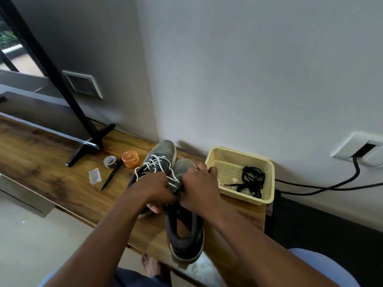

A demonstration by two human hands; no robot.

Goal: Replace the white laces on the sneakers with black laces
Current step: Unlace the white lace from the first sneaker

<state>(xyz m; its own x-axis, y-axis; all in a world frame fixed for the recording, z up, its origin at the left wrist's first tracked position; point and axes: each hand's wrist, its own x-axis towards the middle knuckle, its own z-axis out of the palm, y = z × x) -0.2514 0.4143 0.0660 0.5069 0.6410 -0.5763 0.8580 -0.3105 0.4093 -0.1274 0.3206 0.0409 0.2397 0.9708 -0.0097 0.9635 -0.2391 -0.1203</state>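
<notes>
near sneaker: heel toward person; left hand, right hand curled over tongue, pinching black lace; spare laces lie right.

Person seen from above, arms bare.
Left hand and right hand bare; light blue sleeves at both upper arms; dark blue shorts; bare foot.
</notes>
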